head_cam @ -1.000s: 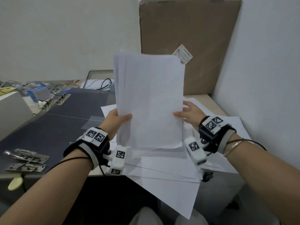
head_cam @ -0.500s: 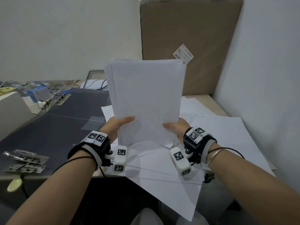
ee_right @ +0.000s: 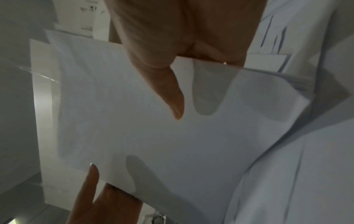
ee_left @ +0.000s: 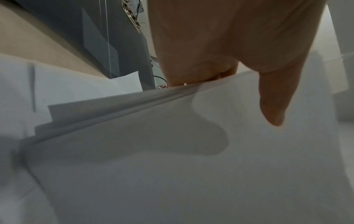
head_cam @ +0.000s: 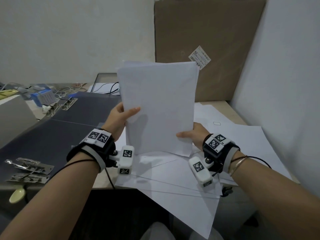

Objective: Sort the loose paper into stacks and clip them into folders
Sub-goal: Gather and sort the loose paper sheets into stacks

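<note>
A stack of white paper [head_cam: 159, 104] stands upright on its bottom edge over the desk, held between both hands. My left hand [head_cam: 121, 116] grips its left edge, thumb on the front sheet and fingers behind; the left wrist view shows that thumb [ee_left: 272, 104] lying on the paper stack [ee_left: 172, 151]. My right hand [head_cam: 192, 135] grips the lower right edge with its thumb in front, and in the right wrist view this thumb [ee_right: 172, 94] lies on the paper stack [ee_right: 153, 128]. Loose white sheets [head_cam: 173, 184] lie fanned on the desk beneath. Dark folders [head_cam: 52, 132] lie open to the left.
Metal folder clips [head_cam: 29, 168] sit on the dark folder's near left; more clips [head_cam: 60, 106] lie at its far end by a blue box [head_cam: 44, 97] and cables. A big cardboard box [head_cam: 207, 49] leans on the back wall. A white wall [head_cam: 285, 84] closes the right side.
The stack has come down and squared up against the desk. My right hand slid down from the stack's mid right edge to its lower right edge, while my left hand has moved up its left edge.
</note>
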Demonstrator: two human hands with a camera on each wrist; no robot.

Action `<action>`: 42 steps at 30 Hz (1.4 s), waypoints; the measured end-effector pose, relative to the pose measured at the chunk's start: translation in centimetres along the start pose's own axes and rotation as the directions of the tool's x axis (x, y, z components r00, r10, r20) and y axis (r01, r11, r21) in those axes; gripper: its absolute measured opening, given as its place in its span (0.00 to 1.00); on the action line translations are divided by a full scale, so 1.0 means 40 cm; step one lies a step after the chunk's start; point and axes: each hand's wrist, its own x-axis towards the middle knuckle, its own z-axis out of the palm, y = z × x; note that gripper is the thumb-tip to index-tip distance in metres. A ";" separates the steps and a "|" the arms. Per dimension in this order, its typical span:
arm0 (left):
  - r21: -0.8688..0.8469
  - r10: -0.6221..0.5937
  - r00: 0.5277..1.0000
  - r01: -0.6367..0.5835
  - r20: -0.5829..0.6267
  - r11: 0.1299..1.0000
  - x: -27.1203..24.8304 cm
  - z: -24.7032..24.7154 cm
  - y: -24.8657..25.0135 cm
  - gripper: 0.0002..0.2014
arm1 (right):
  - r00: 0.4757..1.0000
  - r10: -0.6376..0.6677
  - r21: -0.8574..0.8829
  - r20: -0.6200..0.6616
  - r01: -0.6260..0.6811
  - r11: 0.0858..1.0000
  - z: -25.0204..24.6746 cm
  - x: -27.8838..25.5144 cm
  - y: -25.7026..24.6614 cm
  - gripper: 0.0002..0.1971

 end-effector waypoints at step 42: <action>0.072 -0.269 0.954 0.279 -0.130 0.957 -0.043 0.072 -0.137 0.19 | 0.995 0.047 -0.265 -0.088 -0.069 0.962 -0.041 -0.041 0.066 0.12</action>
